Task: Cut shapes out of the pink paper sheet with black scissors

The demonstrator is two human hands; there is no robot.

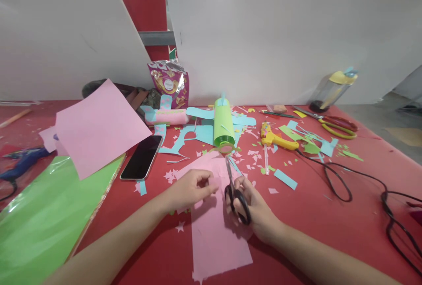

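My left hand [190, 188] pinches a small folded piece of pink paper [215, 184] above a larger pink sheet [217, 241] lying on the red table [313, 214]. Fingers of my right hand [255, 208] are through the black handles of a pair of scissors [234, 190], whose blades point away from me, just right of the pink piece. A green paper roll with light blue wings [223, 126] lies just beyond the scissor tips.
A phone [141, 157] lies left of centre, beside green sheets [49, 214] and a raised pink sheet [99, 126]. A yellow glue gun [277, 139] with a black cord [362, 184], red-yellow scissors [336, 124], a bottle [332, 91], a snack bag [169, 82] and paper scraps lie around.
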